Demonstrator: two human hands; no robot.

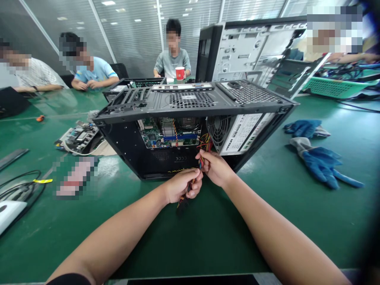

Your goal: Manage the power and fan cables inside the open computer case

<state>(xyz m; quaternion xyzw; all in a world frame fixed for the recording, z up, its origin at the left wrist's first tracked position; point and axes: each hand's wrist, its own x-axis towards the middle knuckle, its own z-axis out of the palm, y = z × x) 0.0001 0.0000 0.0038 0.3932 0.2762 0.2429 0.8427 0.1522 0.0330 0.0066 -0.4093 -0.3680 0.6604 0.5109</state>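
Note:
An open black computer case point(190, 113) lies on the green table with its open side toward me. Inside it are a motherboard point(170, 132) and a power supply point(245, 132) with a fan grille. A bundle of coloured power cables point(204, 143) comes out beside the power supply. My left hand point(185, 184) is closed around the bundle, and a dark connector point(181, 206) hangs below the fist. Close above it, my right hand point(215, 166) pinches the same cables at the case's lower edge.
Blue work gloves point(322, 160) lie to the right. On the left are a loose circuit board point(80, 136), black cables point(20, 186) and a blurred pinkish object point(75, 176). Behind stand another open case point(246, 51), a green basket point(335, 87) and a red cup point(179, 73). Several people sit around the table.

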